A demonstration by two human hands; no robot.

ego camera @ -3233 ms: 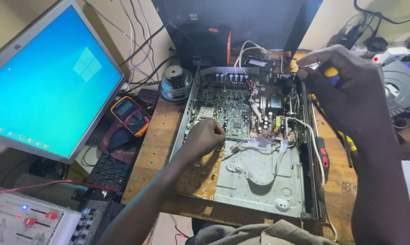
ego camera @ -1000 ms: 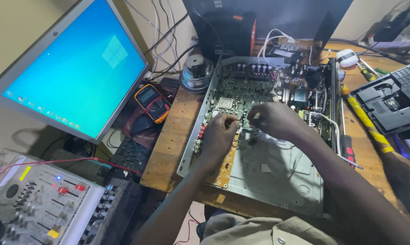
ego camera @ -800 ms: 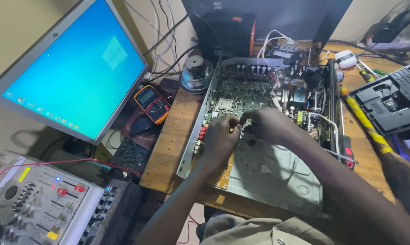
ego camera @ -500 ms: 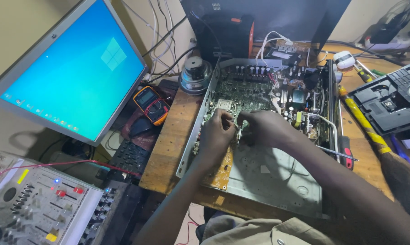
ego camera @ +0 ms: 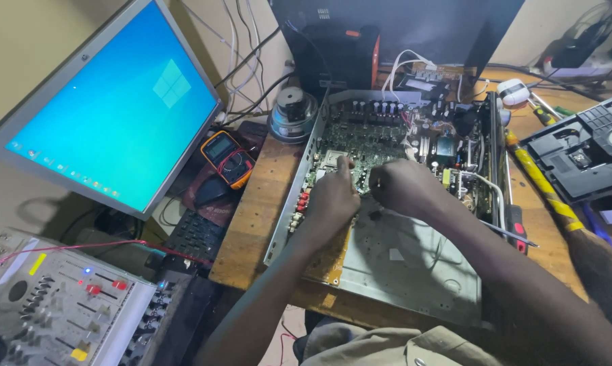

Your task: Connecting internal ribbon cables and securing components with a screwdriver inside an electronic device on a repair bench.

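An open metal chassis [ego camera: 414, 271] lies on a wooden table [ego camera: 251, 224], with a green circuit board [ego camera: 360, 146] in its far half. My left hand [ego camera: 333, 198] sits at the board's near edge, fingers curled down over it and thumb pointing up on top. My right hand [ego camera: 402, 186] is closed right beside it, knuckles up, fingertips tucked against the board. Whatever lies between the two hands is hidden by the fingers.
A lit blue monitor [ego camera: 116, 115] leans at the left. An orange multimeter [ego camera: 228, 156], a round metal part [ego camera: 291, 112] and a black keyboard [ego camera: 194, 234] lie beside the chassis. An audio mixer [ego camera: 62, 305] sits near left; a disc drive [ego camera: 583, 152] and yellow-handled tool [ego camera: 539, 179] lie right.
My right hand came down from the chassis's far right corner to the board and drew up close against my left hand. The left hand has stayed at the board's edge.
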